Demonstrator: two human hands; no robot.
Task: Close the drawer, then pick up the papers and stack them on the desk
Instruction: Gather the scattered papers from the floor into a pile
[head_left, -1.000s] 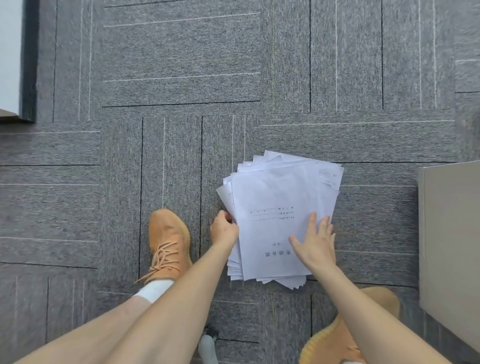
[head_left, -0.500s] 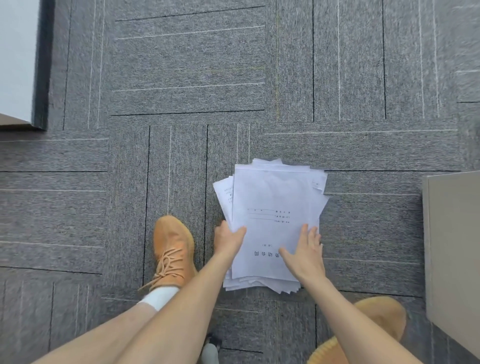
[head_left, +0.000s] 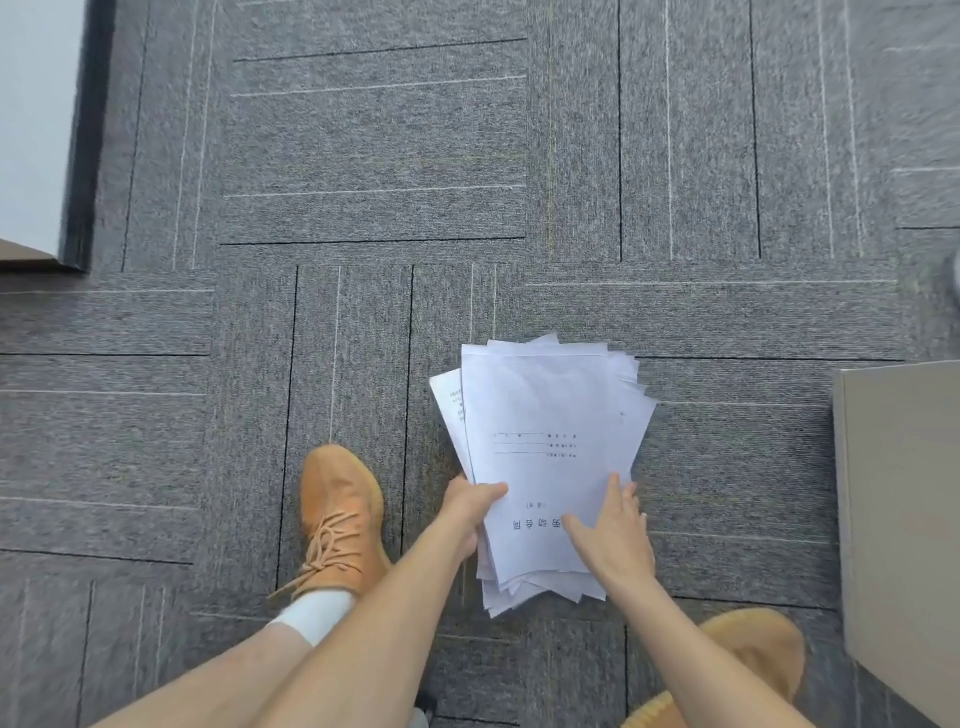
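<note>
A loose pile of white printed papers (head_left: 545, 415) lies on the grey carpet between my feet. My left hand (head_left: 467, 506) grips the pile's left edge, thumb on the top sheet and fingers under it. My right hand (head_left: 610, 535) lies flat on the lower right of the top sheet, fingers spread and pressing down. The sheets are roughly gathered, with corners still fanning out at the top right and bottom. No drawer is visible in this view.
A beige cabinet side (head_left: 904, 499) stands at the right edge. A white panel with a dark edge (head_left: 78, 130) is at the top left. My orange shoes (head_left: 340, 519) (head_left: 748, 654) flank the pile. Grey carpet tiles (head_left: 363, 156) cover the floor.
Both hands have pushed the fanned sheets together into a narrower pile. My left thumb has moved onto the top sheet and closed on the left edge. The view has shifted slightly.
</note>
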